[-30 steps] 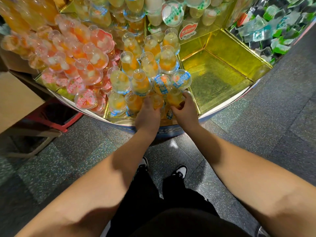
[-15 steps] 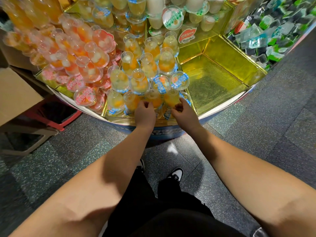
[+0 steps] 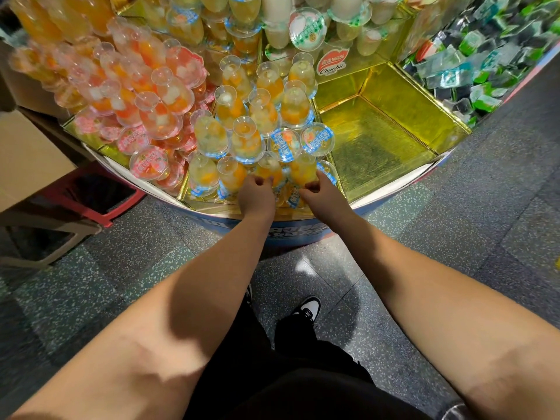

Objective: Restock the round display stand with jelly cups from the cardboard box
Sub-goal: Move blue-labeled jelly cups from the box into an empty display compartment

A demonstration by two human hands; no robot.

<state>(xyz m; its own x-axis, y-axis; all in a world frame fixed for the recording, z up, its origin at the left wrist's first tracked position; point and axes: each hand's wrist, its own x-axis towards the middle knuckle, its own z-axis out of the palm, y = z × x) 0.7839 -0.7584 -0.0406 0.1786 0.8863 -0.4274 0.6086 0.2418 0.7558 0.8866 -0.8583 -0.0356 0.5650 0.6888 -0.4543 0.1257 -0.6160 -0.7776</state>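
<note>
We had both hands, left hand (image 3: 257, 195) and right hand (image 3: 321, 194), apart, fingers curled on blue-lidded jelly cups (image 3: 269, 171) at 12 o'clock in the display stand (image 3: 394, 183), empty compartment (image 3: 372, 147) at 2 o'clock, right hand nearer.

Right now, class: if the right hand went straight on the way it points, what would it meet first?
Probably the yellow jelly cup right at the right hand; its fingertips look already on it, though depth is unclear.
</note>
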